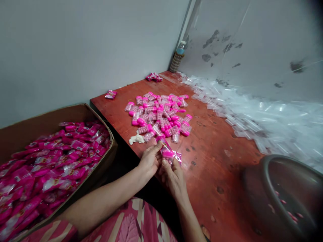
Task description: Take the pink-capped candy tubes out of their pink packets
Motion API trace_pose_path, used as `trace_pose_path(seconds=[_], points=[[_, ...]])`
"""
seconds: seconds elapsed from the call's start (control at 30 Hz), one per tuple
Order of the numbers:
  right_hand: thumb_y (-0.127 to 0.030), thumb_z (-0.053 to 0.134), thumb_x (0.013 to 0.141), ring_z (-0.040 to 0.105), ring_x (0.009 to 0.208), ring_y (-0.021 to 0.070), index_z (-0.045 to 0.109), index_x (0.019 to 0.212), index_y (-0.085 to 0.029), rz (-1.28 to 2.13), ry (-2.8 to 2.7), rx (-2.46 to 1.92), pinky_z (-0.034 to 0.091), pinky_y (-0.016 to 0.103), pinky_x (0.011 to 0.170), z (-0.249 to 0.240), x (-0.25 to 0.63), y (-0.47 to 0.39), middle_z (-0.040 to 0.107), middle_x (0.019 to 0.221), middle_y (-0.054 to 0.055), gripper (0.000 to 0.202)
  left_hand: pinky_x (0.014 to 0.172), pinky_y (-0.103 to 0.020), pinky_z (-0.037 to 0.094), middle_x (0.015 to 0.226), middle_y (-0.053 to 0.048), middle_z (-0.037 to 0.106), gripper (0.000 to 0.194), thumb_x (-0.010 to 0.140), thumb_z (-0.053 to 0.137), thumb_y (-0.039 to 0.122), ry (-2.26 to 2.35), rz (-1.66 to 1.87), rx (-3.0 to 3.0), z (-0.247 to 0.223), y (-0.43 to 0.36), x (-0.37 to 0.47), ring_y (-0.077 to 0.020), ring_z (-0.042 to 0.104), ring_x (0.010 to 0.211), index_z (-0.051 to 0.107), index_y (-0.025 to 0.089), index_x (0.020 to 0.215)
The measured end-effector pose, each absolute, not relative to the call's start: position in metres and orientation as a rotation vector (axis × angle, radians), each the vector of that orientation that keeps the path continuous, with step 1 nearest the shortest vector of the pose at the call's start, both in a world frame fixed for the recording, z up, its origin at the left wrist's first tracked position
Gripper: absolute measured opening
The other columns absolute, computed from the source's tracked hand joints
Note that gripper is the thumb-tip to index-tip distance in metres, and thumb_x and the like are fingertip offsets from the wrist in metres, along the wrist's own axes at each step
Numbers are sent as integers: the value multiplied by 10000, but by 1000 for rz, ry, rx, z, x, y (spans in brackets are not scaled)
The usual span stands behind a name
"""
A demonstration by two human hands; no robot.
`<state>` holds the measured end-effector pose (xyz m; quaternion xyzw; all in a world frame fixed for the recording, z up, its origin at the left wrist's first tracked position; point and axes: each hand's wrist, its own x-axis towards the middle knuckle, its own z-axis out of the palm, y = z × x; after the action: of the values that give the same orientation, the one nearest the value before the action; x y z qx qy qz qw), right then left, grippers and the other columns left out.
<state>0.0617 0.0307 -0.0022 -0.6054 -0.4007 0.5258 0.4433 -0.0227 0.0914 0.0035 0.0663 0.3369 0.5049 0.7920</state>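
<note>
Between my two hands, at the near edge of the red table (212,151), is a pink printed packet (168,153). My left hand (150,159) pinches its upper left end with thumb and fingers. Its lower right part is gripped by my right hand (174,174), thumb on top. Pink balls and a pink cap show through the clear film. Just beyond the hands lies a pile of small clear containers (158,114) with pink caps and pink balls inside. A crumpled white cloth (136,139) sits left of my hands, beside the pile.
A cardboard box (112,148) full of pink packets stands at the left. Clear empty containers (237,111) are heaped along the right wall. A dark tub (267,188) is at the lower right. Pink packets (153,77) and a bottle (181,47) in a woven holder are at the back.
</note>
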Motion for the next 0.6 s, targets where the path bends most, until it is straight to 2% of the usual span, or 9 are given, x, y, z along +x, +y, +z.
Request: trace_pose_path(seconds=[0.1, 0.17, 0.3, 0.43, 0.6], points=[[-478, 480, 785, 363, 322, 73, 480, 708, -199, 1363, -1000, -1466, 265, 193, 326, -5, 62, 32, 460, 444, -69, 289, 401, -201, 408, 487, 26, 520, 280, 627, 691, 341, 720, 1052, 276, 8, 91, -25, -81, 484, 389, 518, 123, 643], [-473, 485, 785, 372, 342, 73, 480, 702, -195, 1309, -1012, -1490, 273, 191, 338, -7, 64, 32, 466, 464, -65, 290, 425, -201, 421, 530, 15, 548, 278, 639, 678, 358, 684, 1059, 359, 10, 91, -27, -85, 508, 422, 542, 121, 692], [-431, 496, 793, 407, 404, 86, 477, 725, -198, 1131, -1095, -1530, 316, 201, 386, -6, 66, 33, 477, 519, -54, 243, 451, -184, 422, 611, 4, 591, 280, 607, 713, 286, 651, 995, 481, 7, 91, -29, -79, 533, 466, 585, 123, 795], [-409, 513, 786, 417, 423, 93, 471, 699, -201, 1034, -1142, -1581, 330, 209, 404, -4, 68, 33, 469, 513, -51, 229, 451, -195, 423, 581, -27, 605, 231, 605, 711, 275, 733, 875, 504, 1, 92, -29, -90, 540, 463, 615, 88, 701], [-415, 481, 805, 371, 367, 61, 473, 695, -186, 1360, -1039, -1403, 246, 180, 336, -4, 75, 35, 495, 525, -45, 254, 467, -225, 435, 579, -52, 616, 224, 609, 701, 283, 681, 755, 635, 3, 94, -33, -113, 552, 465, 624, 75, 640]])
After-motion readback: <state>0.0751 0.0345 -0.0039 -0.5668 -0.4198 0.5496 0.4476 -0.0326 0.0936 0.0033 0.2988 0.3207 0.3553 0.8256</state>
